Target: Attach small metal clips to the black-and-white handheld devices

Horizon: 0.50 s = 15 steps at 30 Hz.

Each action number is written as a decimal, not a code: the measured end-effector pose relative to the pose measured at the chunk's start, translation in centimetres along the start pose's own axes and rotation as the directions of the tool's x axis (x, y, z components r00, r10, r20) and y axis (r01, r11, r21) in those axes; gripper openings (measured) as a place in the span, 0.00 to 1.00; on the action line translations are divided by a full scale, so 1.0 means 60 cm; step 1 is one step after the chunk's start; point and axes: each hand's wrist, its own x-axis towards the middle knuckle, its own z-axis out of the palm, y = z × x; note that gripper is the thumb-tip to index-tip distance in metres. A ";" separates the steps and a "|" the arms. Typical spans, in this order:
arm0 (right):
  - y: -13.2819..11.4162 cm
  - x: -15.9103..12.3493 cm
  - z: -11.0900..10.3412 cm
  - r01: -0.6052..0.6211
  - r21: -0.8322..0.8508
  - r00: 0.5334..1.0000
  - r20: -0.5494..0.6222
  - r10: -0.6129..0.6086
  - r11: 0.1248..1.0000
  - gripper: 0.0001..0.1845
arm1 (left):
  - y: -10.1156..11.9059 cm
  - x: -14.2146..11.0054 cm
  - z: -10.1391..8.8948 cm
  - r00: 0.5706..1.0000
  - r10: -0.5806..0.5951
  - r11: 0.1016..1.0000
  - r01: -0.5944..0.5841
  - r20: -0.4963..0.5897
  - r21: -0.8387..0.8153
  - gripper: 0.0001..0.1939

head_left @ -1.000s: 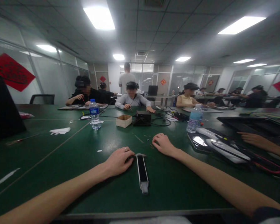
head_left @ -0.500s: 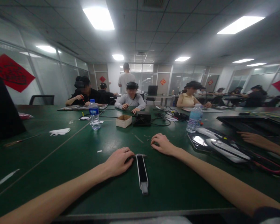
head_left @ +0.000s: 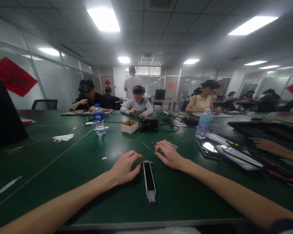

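Note:
A long narrow device (head_left: 149, 182) with a black face, white frame and grey end lies on the green table between my hands. A thin crosspiece shows at its far end. My left hand (head_left: 125, 167), a ring on one finger, rests just left of that end; its thumb and fingers are apart, with nothing visible between them. To the right and farther off is my right hand (head_left: 170, 155), its thumb and forefinger curled close together. Anything between those fingertips is too small to make out. Small loose pieces (head_left: 175, 147) lie right behind this hand.
Farther back stand a small open box (head_left: 130, 126), a black object (head_left: 148, 124) and two water bottles (head_left: 99, 119), (head_left: 204, 123). White and black equipment (head_left: 234, 152) lies at right, near a co-worker's hand (head_left: 267, 146). Paper scraps (head_left: 63, 137) lie at left. Other people sit across the table.
My left hand's fingers have lifted and spread from the device's far end. My right hand has come slightly nearer to it, its fingertips drawn together, uncovering the small pieces.

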 end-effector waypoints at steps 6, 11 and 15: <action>-0.081 -0.012 -0.007 0.364 0.034 0.931 -0.011 -0.364 0.931 0.05 | 0.013 -0.006 0.003 0.984 0.179 0.980 -0.180 -0.025 -0.089 0.07; -0.087 -0.017 -0.005 0.440 0.013 0.896 -0.065 -0.438 0.898 0.10 | 0.012 -0.009 0.012 0.966 0.258 0.955 -0.260 -0.035 -0.144 0.05; -0.081 -0.017 -0.004 0.463 0.002 0.882 -0.103 -0.460 0.886 0.11 | 0.004 -0.006 0.016 0.955 0.292 0.933 -0.296 -0.048 -0.204 0.05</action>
